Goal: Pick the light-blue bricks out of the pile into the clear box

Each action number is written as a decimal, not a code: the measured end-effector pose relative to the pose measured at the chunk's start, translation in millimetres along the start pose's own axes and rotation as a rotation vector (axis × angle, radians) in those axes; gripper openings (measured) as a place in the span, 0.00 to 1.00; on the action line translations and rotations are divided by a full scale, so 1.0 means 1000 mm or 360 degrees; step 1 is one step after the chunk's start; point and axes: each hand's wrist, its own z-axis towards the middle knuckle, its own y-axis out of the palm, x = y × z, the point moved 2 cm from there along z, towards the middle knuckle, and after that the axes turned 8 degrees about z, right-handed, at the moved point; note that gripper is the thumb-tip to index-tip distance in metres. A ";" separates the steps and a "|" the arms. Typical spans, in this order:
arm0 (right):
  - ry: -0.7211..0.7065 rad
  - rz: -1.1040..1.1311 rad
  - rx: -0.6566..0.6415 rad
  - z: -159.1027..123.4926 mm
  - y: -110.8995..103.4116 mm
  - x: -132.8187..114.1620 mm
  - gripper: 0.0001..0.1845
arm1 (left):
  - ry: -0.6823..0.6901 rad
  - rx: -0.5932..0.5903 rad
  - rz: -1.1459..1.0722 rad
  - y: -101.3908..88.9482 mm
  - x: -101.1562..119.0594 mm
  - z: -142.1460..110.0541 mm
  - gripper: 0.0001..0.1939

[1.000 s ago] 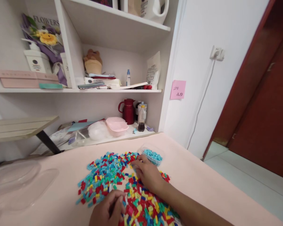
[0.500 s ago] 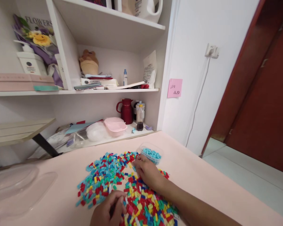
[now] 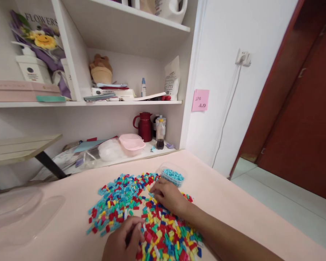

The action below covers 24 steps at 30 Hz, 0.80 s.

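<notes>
Small toy building bricks (image 3: 119, 197) in blue, red, yellow, green and white lie spread over the pink tabletop. My right hand (image 3: 168, 195) reaches over the upper middle of the spread, fingers bent down and drawn together at the bricks. A light blue piece shows by its fingertips; whether they grip it is hidden. Just beyond that hand stands a clear plastic tub (image 3: 183, 178) holding many light blue bricks (image 3: 172, 175). Nearer to me, my left hand (image 3: 125, 237) rests curled at the left of the mixed bricks, thumb close to the forefinger. What it holds, if anything, cannot be made out.
Clear plastic lids or trays (image 3: 29, 217) lie at the left of the table (image 3: 222, 203). Behind it is a white shelf with a pink container (image 3: 132, 143), a dark red jug (image 3: 145, 127) and a bottle of dark liquid (image 3: 160, 135). A wooden stand (image 3: 21, 148) juts in at left.
My right hand's fingers have shifted slightly over the bricks, from more spread to bent closer together. The left hand stays nearly in place. The whole view has swung a little to the right.
</notes>
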 end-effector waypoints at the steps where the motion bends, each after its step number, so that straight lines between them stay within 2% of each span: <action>1: -0.0022 -0.0026 -0.0025 0.000 0.000 -0.001 0.16 | 0.0004 0.0005 0.0000 0.000 0.001 0.000 0.16; 7: -0.0147 -0.0216 -0.0117 -0.002 0.000 -0.004 0.19 | 0.0017 0.0028 0.0022 -0.002 0.007 -0.003 0.15; 15: -0.0072 -0.0078 -0.0053 -0.001 0.002 -0.001 0.14 | 0.0011 -0.0087 0.0065 0.001 -0.002 0.000 0.17; 20: 0.0003 -0.0176 -0.0044 -0.002 0.002 -0.003 0.09 | -0.0014 -0.0003 0.0057 -0.002 0.005 -0.002 0.17; 24: 0.0035 -0.0275 -0.0042 -0.004 0.000 -0.006 0.07 | -0.0026 -0.0131 0.0086 -0.005 0.009 -0.002 0.16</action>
